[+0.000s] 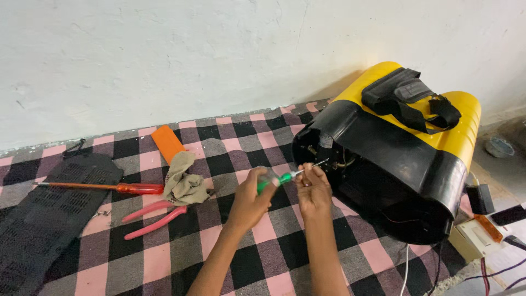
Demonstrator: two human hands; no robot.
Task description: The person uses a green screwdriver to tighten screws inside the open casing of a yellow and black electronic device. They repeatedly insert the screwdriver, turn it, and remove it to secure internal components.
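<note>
My left hand (pixel 253 198) grips the clear green handle of a small screwdriver (pixel 286 177). Its thin metal shaft points right and up toward the open end of a yellow and black machine (pixel 405 142) lying on its side. My right hand (pixel 313 186) pinches the shaft close to the tip, just in front of the machine's exposed inner parts (pixel 329 156). A black strap (pixel 413 101) lies across the yellow top.
On the pink, black and grey checked cloth (pixel 181 246) lie pink-handled pliers (pixel 156 216), a long orange screwdriver (pixel 104 187), a beige rag (pixel 183 183), an orange flat piece (pixel 167 143) and a black vented panel (pixel 44 219). Small boxes and cables (pixel 482 230) sit at right.
</note>
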